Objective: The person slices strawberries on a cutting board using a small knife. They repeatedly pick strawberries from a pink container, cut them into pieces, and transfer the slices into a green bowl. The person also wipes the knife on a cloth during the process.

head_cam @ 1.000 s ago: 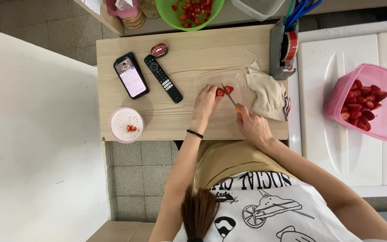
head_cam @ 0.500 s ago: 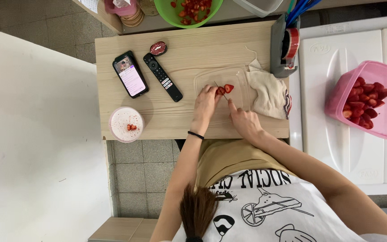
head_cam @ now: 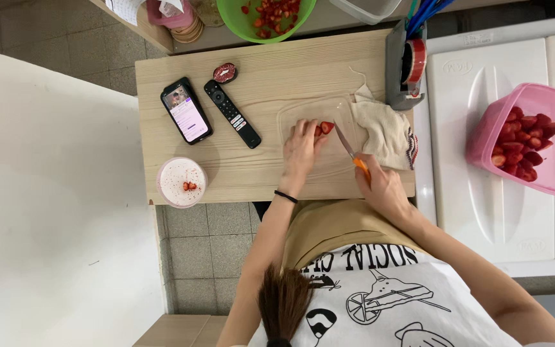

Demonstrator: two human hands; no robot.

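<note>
My left hand (head_cam: 302,149) presses down on a red strawberry (head_cam: 325,127) lying on a clear cutting board (head_cam: 297,112) on the wooden table (head_cam: 277,71). In my right hand (head_cam: 383,186) is a small knife with an orange handle (head_cam: 361,168); its blade (head_cam: 345,141) points toward the strawberry, just to its right. A black band sits on my left wrist.
A beige cloth (head_cam: 383,132) lies right of the board. A phone (head_cam: 186,110), a remote (head_cam: 232,114) and a white lid with strawberry bits (head_cam: 182,182) sit to the left. A green bowl (head_cam: 266,19) of cut strawberries stands behind, a pink tub (head_cam: 528,138) of strawberries at right.
My right hand has drawn the knife back to the right, away from the strawberry. My left hand stays on the fruit.
</note>
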